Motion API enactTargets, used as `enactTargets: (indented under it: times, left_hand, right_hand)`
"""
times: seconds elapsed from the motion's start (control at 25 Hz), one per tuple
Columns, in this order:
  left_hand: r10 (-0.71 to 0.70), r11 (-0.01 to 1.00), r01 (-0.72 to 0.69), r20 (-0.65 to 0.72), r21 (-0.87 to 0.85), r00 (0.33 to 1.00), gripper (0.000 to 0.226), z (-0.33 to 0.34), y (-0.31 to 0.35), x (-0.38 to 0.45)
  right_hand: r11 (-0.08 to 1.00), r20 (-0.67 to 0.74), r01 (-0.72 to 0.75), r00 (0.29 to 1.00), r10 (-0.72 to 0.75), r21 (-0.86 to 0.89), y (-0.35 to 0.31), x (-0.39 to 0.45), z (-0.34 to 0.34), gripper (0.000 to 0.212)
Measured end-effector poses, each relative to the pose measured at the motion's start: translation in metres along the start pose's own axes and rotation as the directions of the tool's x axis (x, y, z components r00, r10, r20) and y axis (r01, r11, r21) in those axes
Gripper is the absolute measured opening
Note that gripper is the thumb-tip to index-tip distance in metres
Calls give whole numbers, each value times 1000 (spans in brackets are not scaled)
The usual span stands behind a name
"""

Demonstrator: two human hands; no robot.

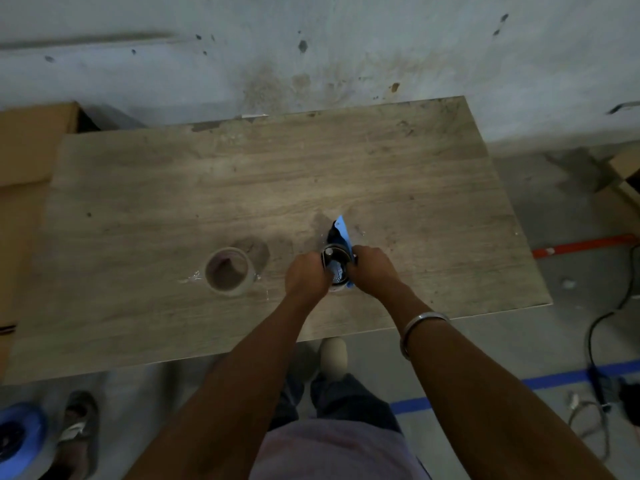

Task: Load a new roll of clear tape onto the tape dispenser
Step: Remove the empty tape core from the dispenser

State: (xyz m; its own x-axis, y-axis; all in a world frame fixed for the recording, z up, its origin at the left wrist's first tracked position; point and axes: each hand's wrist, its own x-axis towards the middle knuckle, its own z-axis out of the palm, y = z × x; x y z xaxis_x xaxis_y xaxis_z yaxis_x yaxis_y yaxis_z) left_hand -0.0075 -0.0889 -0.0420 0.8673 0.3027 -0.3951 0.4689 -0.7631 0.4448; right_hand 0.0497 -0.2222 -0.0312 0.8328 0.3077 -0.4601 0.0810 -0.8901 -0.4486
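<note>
Worn wooden table (242, 174) seen from the head camera, standing on a grey concrete floor (311, 46) with dark stains. Near the table's middle, a person grips a blue and black tape dispenser (337, 251) from both sides. Their left hand (308, 271) curls around its left side and their right hand (372, 266) curls around its right side, fingers closed on it. A metal bangle (420, 323) circles the right wrist. To the left of the hands, apart from them, a roll of clear tape (228, 270) lies flat on the table. A cardboard box (27, 143) sits beyond the table's left edge. Blue tape (485, 389) marks the floor at lower right, near dark cables (602, 341). No brand names, labels or writing can be read anywhere.
</note>
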Motion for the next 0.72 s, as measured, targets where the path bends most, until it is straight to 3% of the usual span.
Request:
enactTargets:
  times: [0.28,0.52,0.6,0.72]
  left_hand:
    - [70,980,-79,51,182,996,16,-16,-7,10]
    - [151,884,-191,127,426,980,26,-27,-9,29]
    - [201,897,-237,134,373,970,26,-25,-15,31]
    - [276,954,-284,85,97,957,45,-24,-28,27]
  right_hand:
    - [1000,71,4,997,-3,-18,0,7,-9,20]
    - [999,60,-7,998,9,-40,-1,11,-9,12]
    - [998,46,-22,999,24,-53,-2,11,-10,17]
    - [995,5,-28,1000,28,-94,-5,12,-16,29]
